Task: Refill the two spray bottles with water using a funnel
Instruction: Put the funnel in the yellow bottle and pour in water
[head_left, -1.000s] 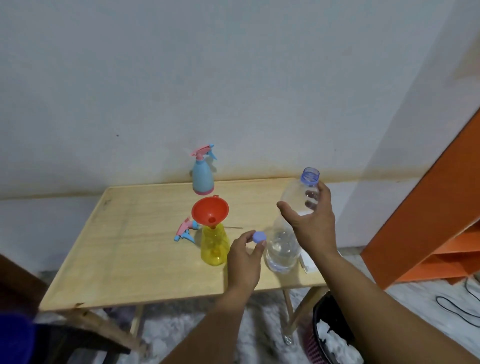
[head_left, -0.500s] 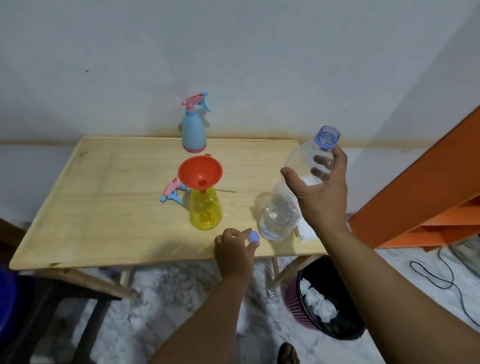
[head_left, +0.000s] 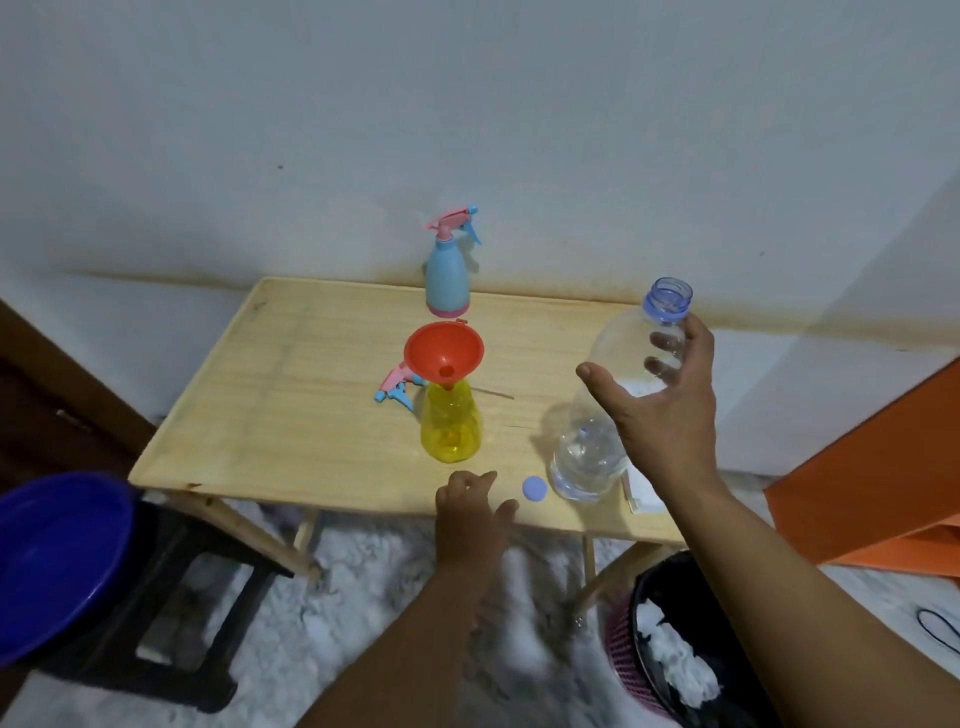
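1. Yellow spray bottle stands upright near the middle of the wooden table, its sprayer head removed, with the red funnel seated in its neck.
2. Its pink-and-blue trigger head lies on the tabletop at the bottle's 10 o'clock, just beside the funnel.
3. Blue spray bottle stands upright at the table's 12 o'clock edge, against the wall, with its trigger head attached.
4. Right hand grasps the clear water bottle around its upper body, thumb on the near side and fingers seen through the plastic; the bottle is uncapped, tilted with its open mouth toward 1 o'clock, and holds some water in its lower part near the table.
5. Left hand hovers over the table's 6 o'clock edge with its fingers loosely spread, holding nothing.
6. Small blue cap lies flat on the table just to the hand's 2 o'clock, between the fingers and the water bottle's base.
7. White folded paper sits at the table's 4 o'clock corner, partly behind the right wrist.
8. Blue basin rests on a dark stool at 8 o'clock; a black bin with white scraps sits on the floor at 5 o'clock.
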